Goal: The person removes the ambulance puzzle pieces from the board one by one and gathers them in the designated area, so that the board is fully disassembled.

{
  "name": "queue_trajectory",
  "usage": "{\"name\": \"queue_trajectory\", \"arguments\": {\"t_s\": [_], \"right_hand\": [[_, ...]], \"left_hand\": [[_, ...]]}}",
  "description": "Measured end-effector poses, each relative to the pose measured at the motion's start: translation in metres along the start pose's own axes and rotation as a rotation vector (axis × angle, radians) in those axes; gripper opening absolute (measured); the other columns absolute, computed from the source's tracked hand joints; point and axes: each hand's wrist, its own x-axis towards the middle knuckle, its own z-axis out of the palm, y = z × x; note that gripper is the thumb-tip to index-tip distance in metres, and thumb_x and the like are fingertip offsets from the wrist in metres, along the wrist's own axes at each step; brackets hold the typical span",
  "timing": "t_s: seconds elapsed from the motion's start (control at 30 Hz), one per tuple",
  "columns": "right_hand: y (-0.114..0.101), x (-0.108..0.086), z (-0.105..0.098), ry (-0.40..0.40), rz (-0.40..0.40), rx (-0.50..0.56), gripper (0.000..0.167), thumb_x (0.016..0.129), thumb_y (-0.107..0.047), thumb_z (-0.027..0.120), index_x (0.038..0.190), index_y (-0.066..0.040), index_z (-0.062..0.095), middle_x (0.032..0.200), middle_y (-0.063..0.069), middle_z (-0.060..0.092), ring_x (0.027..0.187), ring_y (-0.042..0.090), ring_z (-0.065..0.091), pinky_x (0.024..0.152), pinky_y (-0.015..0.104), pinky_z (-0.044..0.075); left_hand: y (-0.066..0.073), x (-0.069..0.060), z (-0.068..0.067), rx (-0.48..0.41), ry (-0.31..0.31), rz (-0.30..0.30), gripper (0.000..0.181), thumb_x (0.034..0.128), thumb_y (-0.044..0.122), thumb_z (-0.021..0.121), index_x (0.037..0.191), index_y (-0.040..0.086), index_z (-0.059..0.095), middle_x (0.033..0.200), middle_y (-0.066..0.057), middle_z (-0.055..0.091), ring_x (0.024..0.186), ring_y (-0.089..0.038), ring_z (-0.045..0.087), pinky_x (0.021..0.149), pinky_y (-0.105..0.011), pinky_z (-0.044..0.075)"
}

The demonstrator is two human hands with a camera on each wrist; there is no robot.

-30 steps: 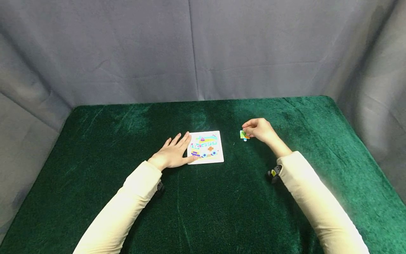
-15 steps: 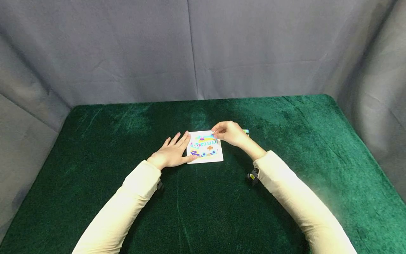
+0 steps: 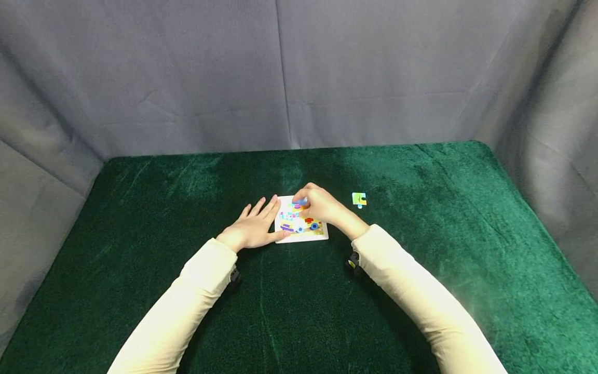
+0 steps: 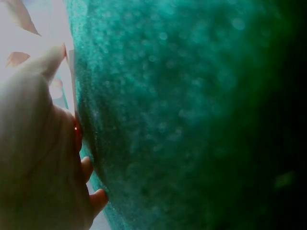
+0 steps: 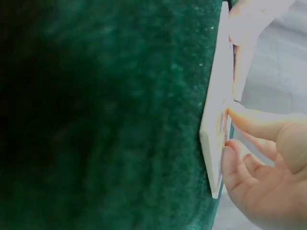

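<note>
A white-framed jigsaw puzzle board with a colourful vehicle picture lies on the table. My left hand rests flat with spread fingers along its left edge, thumb on the lower-left corner. Over the upper part of the board, my right hand curls its fingers and thumb around a blue puzzle piece, mostly hidden by the fingers. In the right wrist view, thumb and fingertips of that hand meet the board's surface. One more puzzle piece, green and yellow, lies alone to the right.
Dark green velvety cloth covers the table. Behind it hangs a grey curtain, which also drapes along both sides. The left wrist view shows mostly blurred green cloth.
My right hand has moved left from beside the loose piece, past the board's upper-right corner, to the board's upper middle. The loose piece is now uncovered. My left hand has stayed put.
</note>
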Motion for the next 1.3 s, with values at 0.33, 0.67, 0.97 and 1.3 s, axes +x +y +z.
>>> {"name": "queue_trajectory", "arguments": {"t_s": [0.33,0.67,0.97,1.3], "right_hand": [[-0.008,0.005,-0.003,-0.045,0.038,-0.087,0.039,0.086,-0.005,0.069,0.124,-0.002,0.062,0.121,0.015,0.056,0.098,0.024,0.057,0.091,0.036,0.049],[-0.012,0.01,-0.005,-0.054,0.065,-0.091,0.037,0.083,-0.004,0.071,0.119,-0.001,0.062,0.119,0.016,0.057,0.106,0.026,0.054,0.098,0.037,0.046],[-0.012,0.012,-0.003,-0.055,0.091,-0.085,0.036,0.081,-0.001,0.072,0.116,-0.002,0.063,0.117,0.015,0.057,0.107,0.026,0.055,0.098,0.036,0.046],[-0.012,0.012,-0.004,-0.056,0.078,-0.078,0.031,0.082,0.001,0.071,0.111,-0.002,0.065,0.117,0.015,0.056,0.106,0.026,0.053,0.099,0.036,0.045]], "left_hand": [[-0.001,0.0,0.001,-0.005,0.015,0.014,0.086,0.0952,0.058,0.04,0.155,0.012,-0.001,0.163,-0.004,-0.007,0.151,-0.031,-0.005,0.12,-0.055,-0.001],[-0.001,0.001,0.001,0.008,0.019,0.011,0.086,0.095,0.059,0.04,0.155,0.012,-0.001,0.163,-0.004,-0.007,0.151,-0.031,-0.004,0.12,-0.054,0.0],[0.0,0.0,0.001,0.003,0.013,0.01,0.086,0.0955,0.057,0.041,0.155,0.011,-0.001,0.163,-0.005,-0.006,0.151,-0.032,-0.005,0.12,-0.055,0.0],[-0.001,0.001,0.001,0.0,0.017,0.012,0.086,0.0952,0.058,0.041,0.155,0.011,-0.002,0.163,-0.005,-0.008,0.151,-0.032,-0.005,0.12,-0.055,0.0]]}}
